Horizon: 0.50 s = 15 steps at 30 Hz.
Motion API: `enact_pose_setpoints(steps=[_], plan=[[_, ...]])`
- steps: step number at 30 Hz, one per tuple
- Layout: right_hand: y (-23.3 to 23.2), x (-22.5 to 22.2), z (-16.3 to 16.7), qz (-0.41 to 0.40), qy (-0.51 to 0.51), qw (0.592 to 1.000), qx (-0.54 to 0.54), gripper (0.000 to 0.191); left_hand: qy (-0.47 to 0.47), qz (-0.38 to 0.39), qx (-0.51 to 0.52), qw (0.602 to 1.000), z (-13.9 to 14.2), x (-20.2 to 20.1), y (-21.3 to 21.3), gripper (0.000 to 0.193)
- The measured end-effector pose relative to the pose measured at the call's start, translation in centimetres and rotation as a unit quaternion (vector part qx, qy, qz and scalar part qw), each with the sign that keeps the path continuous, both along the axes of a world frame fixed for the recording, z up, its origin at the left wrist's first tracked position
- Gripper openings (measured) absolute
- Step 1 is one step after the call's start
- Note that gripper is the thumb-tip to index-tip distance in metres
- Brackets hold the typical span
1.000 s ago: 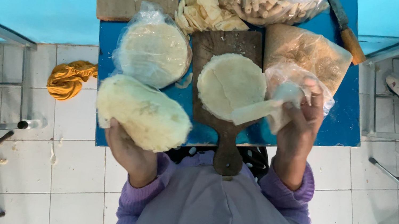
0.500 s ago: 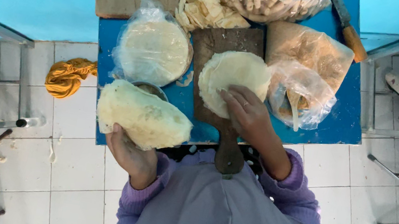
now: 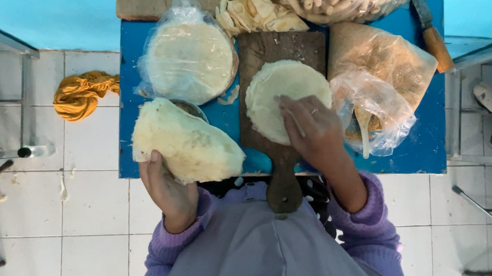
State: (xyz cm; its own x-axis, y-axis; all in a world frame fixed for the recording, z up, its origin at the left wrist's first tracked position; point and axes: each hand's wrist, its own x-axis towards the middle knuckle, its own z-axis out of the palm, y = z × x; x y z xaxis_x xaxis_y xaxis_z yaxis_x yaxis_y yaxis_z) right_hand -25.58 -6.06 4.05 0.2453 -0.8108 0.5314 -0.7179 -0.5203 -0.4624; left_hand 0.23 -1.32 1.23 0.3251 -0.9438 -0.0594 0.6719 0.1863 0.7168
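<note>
1. Pale dough wrapper [image 3: 283, 97], round and thin, lies flat on the dark wooden paddle board [image 3: 280, 54]. My right hand [image 3: 311, 129] rests on its near edge, fingers spread and pressing down, not clenched round anything; I judge the flat palm is there to keep the sheet smooth against the wood.
2. Stack of wrappers [image 3: 189, 142], pale yellow and floppy. My left hand [image 3: 167, 188] grasps it from beneath, thumb over the near rim, and holds it above the table's near-left corner. I judge it is held up so the sheets stay off the board until wanted. It sits well to the left of my right hand.
3. Board handle points toward my body, passing just under my right wrist.
4. Bagged round of wrappers [image 3: 187, 58], in clear plastic, beyond my left hand and left of the board.
5. Heap of cut pastry scraps [image 3: 251, 9], beyond the board.
6. Clear bag with crumbs and a pale spoon [image 3: 373, 116], just right of my right hand; another crumb bag [image 3: 382, 58] behind it.
7. Blue table [image 3: 417, 147] bearing all of it.
8. Orange cloth [image 3: 84, 91] on the tiled floor, far left of my left hand.
</note>
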Motion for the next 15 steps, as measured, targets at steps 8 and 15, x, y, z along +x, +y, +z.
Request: enact_pose_setpoints(steps=[8,15], plan=[[-7.1,0.4,-1.2,0.054,0.103,0.992,0.046,0.044,-0.020,-0.091,-0.013,0.996,-0.1,-0.7,0.2,0.054],[-7.4,0.5,-1.9,0.057,0.067,0.996,0.023,0.043,-0.014,-0.094,0.014,0.995,-0.6,-0.5,0.5,0.053]])
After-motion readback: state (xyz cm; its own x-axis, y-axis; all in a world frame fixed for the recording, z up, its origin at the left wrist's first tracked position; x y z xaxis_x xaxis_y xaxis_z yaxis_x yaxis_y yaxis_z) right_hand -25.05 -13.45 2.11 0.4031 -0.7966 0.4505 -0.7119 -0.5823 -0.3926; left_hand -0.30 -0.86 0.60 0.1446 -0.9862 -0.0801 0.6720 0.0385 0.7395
